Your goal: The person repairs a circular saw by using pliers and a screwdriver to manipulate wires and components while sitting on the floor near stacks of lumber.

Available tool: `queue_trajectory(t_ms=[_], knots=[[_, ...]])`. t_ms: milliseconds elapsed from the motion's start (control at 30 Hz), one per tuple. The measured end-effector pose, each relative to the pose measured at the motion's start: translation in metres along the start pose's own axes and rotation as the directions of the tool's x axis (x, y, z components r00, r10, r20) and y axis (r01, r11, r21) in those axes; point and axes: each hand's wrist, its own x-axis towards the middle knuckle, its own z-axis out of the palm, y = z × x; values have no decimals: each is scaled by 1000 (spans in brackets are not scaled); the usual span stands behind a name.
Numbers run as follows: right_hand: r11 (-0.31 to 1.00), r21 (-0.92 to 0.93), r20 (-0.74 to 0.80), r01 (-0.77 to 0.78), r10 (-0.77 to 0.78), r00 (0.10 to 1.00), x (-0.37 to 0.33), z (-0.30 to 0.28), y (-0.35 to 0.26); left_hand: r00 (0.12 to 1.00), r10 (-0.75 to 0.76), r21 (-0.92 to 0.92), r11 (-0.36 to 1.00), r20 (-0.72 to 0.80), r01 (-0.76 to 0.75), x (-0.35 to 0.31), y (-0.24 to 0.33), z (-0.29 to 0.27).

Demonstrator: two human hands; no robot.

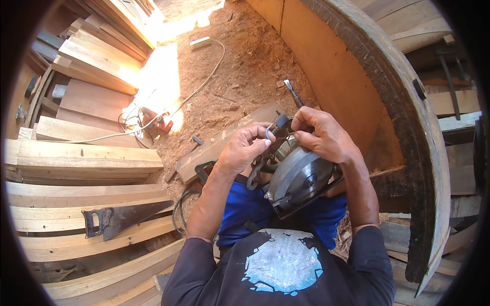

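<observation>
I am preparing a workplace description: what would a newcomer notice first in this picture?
Probably the circular saw over the person's lap, near the middle, with both hands, left and right, at its far side. Next, the bright sunlit patch at upper left, with a red power tool at its edge; then the handsaw lying on planks, lower left.

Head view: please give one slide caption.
Bare left hand and bare right hand work on a grey metal circular saw.

No text, numbers or signs legible. Dark shirt, six o'clock: pale blue-grey print, no readable letters. Circular saw, centre: nothing decipherable.
</observation>
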Motion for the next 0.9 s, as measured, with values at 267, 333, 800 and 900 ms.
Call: queue_trajectory(t_ms=[267, 333, 800, 900], knots=[[959, 283, 64, 24, -44, 997, -1, -2, 17, 998, 61, 90, 994, -32, -58, 1, 1, 7], [940, 340, 79, 13, -42, 996, -1, -2, 19, 999, 32, 24, 999, -33, -32, 1, 4, 9], [947, 317, 114, 53, -94, 989, -4, -4, 16, 998, 18, -13, 1000, -53, -18, 0, 5, 11], [952, 305, 123, 20, -60, 991, -3, -3, 19, 998, 9, -29, 1000, -55, -11, -1, 4, 11]])
